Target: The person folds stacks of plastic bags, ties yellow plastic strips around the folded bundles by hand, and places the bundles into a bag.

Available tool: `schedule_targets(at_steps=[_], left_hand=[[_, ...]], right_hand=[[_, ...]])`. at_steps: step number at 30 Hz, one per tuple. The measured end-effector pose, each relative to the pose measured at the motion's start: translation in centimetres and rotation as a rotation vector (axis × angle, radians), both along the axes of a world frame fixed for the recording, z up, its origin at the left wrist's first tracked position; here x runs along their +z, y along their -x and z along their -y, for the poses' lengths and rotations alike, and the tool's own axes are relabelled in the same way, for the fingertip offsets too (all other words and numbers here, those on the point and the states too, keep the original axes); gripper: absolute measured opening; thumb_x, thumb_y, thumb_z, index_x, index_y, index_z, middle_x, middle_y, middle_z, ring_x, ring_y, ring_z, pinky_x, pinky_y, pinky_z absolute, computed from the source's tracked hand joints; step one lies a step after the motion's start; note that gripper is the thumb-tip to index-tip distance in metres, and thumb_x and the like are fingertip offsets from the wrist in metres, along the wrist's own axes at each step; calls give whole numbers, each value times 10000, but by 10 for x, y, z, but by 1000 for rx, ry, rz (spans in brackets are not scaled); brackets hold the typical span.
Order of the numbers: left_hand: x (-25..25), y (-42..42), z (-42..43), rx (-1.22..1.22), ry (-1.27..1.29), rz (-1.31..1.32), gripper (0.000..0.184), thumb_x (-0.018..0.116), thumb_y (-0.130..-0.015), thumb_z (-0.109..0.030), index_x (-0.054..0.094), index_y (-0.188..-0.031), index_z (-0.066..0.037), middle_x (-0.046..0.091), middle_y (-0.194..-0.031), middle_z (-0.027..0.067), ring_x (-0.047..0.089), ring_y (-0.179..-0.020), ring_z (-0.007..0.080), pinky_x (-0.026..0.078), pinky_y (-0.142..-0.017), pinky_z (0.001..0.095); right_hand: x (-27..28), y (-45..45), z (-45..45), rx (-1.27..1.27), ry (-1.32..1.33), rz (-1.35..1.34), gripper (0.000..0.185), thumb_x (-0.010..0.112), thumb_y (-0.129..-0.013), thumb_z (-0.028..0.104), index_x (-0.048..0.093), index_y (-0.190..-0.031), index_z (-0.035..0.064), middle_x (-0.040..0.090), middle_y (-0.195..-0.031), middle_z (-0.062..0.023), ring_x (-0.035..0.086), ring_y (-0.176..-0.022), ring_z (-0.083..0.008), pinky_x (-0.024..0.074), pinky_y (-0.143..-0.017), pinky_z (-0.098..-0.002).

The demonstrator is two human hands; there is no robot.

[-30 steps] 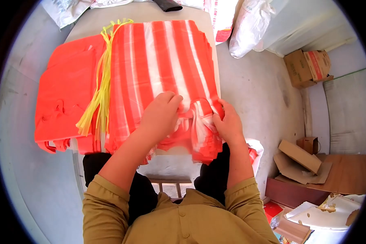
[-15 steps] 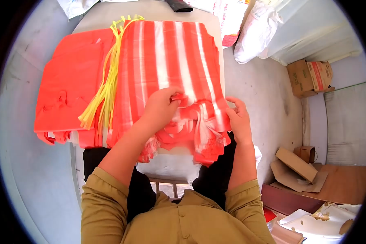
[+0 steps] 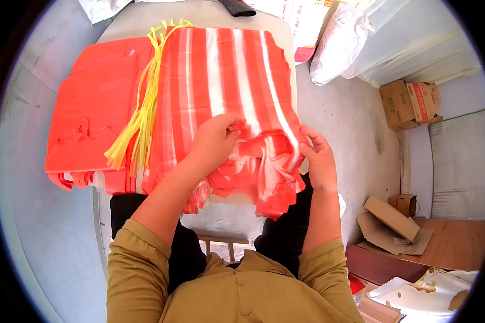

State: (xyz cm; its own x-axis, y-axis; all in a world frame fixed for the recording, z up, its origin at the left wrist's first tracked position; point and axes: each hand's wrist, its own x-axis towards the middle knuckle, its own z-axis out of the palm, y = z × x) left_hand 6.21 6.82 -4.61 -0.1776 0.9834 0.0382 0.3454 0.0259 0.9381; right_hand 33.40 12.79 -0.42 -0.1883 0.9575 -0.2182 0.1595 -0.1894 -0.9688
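Note:
A stack of red-and-white striped plastic bags (image 3: 226,81) lies on the table in front of me. Its near end is crumpled, with gathered handle parts hanging over the table's edge. My left hand (image 3: 216,141) is closed on a bit of red plastic at the middle of the near end. At the right edge, my right hand (image 3: 319,159) pinches the side of a striped bag between thumb and fingers. Left of the stack, a bundle of yellow strips (image 3: 143,113) lies across a folded pile of plain red bags (image 3: 94,113).
A white sack (image 3: 339,43) stands beyond the table's right side. Cardboard boxes (image 3: 409,105) sit by the right wall, and an opened carton (image 3: 396,226) lies on a brown wooden surface (image 3: 461,242). A dark object (image 3: 237,7) rests at the table's far edge.
My right hand has shifted slightly to the right, and the bag's right edge is drawn with it. My left hand has barely moved.

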Motion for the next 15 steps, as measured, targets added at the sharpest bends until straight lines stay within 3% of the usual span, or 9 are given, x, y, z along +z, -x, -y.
schedule_targets(at_steps=[3, 4, 10, 13, 15], left_hand=[[4, -1, 1, 52, -28, 38, 283, 673, -968, -21, 695, -1251, -26, 748, -1081, 109, 692, -954, 175, 556, -848, 318], [7, -1, 1, 44, -22, 61, 283, 672, -969, -23, 696, -1251, -28, 747, -1080, 106, 689, -955, 175, 557, -850, 319], [18, 8, 8, -91, -81, 22, 296, 660, -964, -11, 694, -1257, -32, 743, -1082, 122, 693, -951, 208, 560, -854, 336], [19, 12, 16, -203, -120, -76, 316, 659, -946, 6, 691, -1258, -29, 741, -1089, 151, 705, -951, 253, 562, -853, 353], [21, 13, 23, -259, -77, -112, 329, 660, -934, 15, 690, -1258, -27, 739, -1095, 170, 711, -956, 281, 565, -854, 365]], right_hand=[[7, -4, -5, -34, 50, -329, 350, 559, -1015, -29, 601, -1361, 5, 632, -1430, -140, 617, -1288, -221, 527, -1079, -368], [3, -8, -6, -49, 29, -334, 303, 569, -1024, -12, 612, -1324, 11, 645, -1398, -140, 645, -1235, -231, 549, -1053, -382], [-9, -24, 16, -33, 94, -365, 256, 580, -1036, 8, 618, -1289, 19, 671, -1328, -124, 680, -1123, -212, 589, -965, -359], [-12, -30, 39, -7, 157, -310, 320, 569, -993, -9, 617, -1309, -28, 662, -1300, -119, 650, -1170, -214, 539, -1019, -359], [-26, -44, 49, 36, 101, -79, 321, 620, -993, 32, 640, -1309, -14, 670, -1302, -119, 663, -1143, -206, 545, -977, -341]])
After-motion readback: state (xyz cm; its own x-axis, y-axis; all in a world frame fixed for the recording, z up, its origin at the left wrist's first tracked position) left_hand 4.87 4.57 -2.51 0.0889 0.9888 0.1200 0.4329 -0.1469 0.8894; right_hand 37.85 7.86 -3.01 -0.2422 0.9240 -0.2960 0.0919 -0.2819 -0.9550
